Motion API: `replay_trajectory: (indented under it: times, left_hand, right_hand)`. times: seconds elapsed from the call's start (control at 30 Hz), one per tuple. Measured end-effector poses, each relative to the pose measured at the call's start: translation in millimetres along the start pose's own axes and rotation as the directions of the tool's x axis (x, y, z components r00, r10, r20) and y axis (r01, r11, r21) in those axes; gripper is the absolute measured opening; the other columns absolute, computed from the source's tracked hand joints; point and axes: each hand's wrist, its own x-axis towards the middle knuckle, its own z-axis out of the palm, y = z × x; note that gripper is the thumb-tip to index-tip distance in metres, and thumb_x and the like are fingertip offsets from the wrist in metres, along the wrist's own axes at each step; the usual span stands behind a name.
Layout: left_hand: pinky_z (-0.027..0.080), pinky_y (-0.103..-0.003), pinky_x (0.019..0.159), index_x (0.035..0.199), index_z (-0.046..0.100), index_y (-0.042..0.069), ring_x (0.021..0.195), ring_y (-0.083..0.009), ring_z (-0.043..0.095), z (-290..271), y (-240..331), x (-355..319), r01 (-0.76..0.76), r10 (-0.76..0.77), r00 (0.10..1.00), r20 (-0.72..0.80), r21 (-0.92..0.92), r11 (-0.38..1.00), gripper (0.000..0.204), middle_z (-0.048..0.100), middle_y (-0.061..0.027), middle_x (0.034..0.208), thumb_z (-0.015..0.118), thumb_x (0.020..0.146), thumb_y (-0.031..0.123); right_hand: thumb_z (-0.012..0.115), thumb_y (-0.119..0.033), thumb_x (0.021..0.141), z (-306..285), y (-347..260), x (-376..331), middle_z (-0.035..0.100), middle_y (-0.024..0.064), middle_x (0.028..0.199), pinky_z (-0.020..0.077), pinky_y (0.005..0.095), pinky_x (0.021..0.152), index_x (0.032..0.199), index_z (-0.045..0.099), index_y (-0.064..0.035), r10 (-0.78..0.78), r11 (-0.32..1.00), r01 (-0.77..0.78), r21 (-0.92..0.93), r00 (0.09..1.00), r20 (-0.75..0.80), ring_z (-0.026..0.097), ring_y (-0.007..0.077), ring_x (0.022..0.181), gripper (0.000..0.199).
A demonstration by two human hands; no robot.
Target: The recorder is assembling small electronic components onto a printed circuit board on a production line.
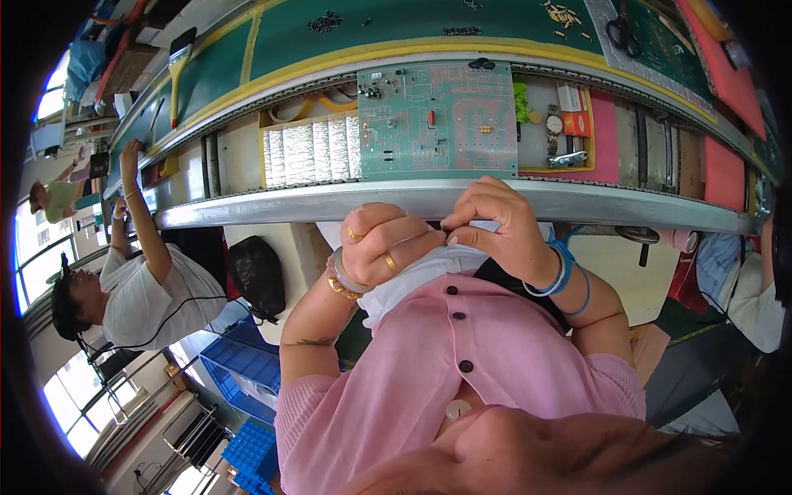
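Hair (660,445), circuit board (450,148) (green), beyond right grip (502,221)

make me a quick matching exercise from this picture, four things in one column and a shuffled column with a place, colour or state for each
Column one:
1. Left hand
2. Right hand
3. Circuit board
4. Wristwatch

Column two:
A. Lying in a yellow-edged tray
B. Wearing gold rings
C. Flat and green
D. Blue bands at its wrist

Pairs: 1-B, 2-D, 3-C, 4-A.
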Motion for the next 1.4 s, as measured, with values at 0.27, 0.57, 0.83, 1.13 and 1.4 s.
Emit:
replay_trajectory:
  times: [0.27, 0.57, 0.83, 1.13, 1.4]
  left_hand:
    - [0.044, -0.025, 0.065, 0.087, 0.067, 0.015, 0.08, -0.0156, 0.053, 3.6, -0.5, 3.5, 0.065, -0.065, 0.998, -0.006, -0.056, 0.996, 0.036, 0.055, 0.0033, 0.089, 0.075, 0.053, 0.008]
    - [0.041, -0.034, 0.073, 0.085, 0.066, 0.013, 0.077, -0.0217, 0.052, -6.3, -15.5, 22.5, 0.373, -0.374, 0.92, 0.115, 0.032, 0.927, 0.028, 0.057, -0.0029, 0.085, 0.074, 0.06, 0.005]
    - [0.041, -0.037, 0.074, 0.079, 0.069, 0.005, 0.083, -0.0272, 0.048, 0.4, -69.7, 16.0, 0.616, -0.638, 0.746, 0.191, 0.168, 0.77, 0.011, 0.054, -0.0077, 0.087, 0.071, 0.069, 0.007]
    - [0.041, -0.037, 0.072, 0.078, 0.068, 0.006, 0.083, -0.0271, 0.049, 3.7, -64.4, 20.6, 0.547, -0.595, 0.782, 0.186, 0.253, 0.798, 0.009, 0.053, -0.0071, 0.086, 0.071, 0.069, 0.008]
    - [0.044, -0.036, 0.072, 0.079, 0.068, 0.008, 0.085, -0.0261, 0.051, 4.0, -62.9, 21.8, 0.346, -0.44, 0.864, 0.247, 0.343, 0.873, 0.011, 0.054, -0.0041, 0.087, 0.071, 0.069, 0.008]
  right_hand:
    - [0.073, -0.017, 0.075, 4.8, 5.5, 1.0, 0.059, 0.0028, 0.072, 0.039, 0.0292, 0.069, 0.077, 0.066, -0.0045, 0.036, 0.989, -0.042, 0.14, 0.998, 0.041, 0.052, 0.0174, 0.071, 0.015]
    - [0.074, -0.021, 0.07, -4.8, -2.3, 7.1, 0.062, 0.0044, 0.084, 0.0424, 0.0334, 0.075, 0.094, 0.064, -0.0048, -0.034, 0.964, 0.014, -0.266, 0.997, -0.07, 0.055, 0.0222, 0.081, 0.03]
    - [0.071, -0.02, 0.071, -11.1, 18.3, -1.1, 0.063, 0.0052, 0.112, 0.0396, 0.04, 0.09, 0.102, 0.061, -0.0071, -0.185, 0.693, 0.062, -0.718, 0.978, -0.095, 0.05, 0.0261, 0.116, 0.034]
    - [0.069, -0.017, 0.075, -7.9, 24.0, -1.6, 0.063, 0.0055, 0.113, 0.0393, 0.0399, 0.09, 0.102, 0.062, -0.0067, -0.168, 0.67, 0.043, -0.741, 0.981, -0.095, 0.05, 0.0252, 0.117, 0.03]
    - [0.067, -0.015, 0.076, -6.1, 24.6, -1.2, 0.063, 0.0054, 0.112, 0.0393, 0.0389, 0.089, 0.099, 0.062, -0.0067, -0.174, 0.665, 0.042, -0.746, 0.98, -0.1, 0.051, 0.0242, 0.115, 0.025]
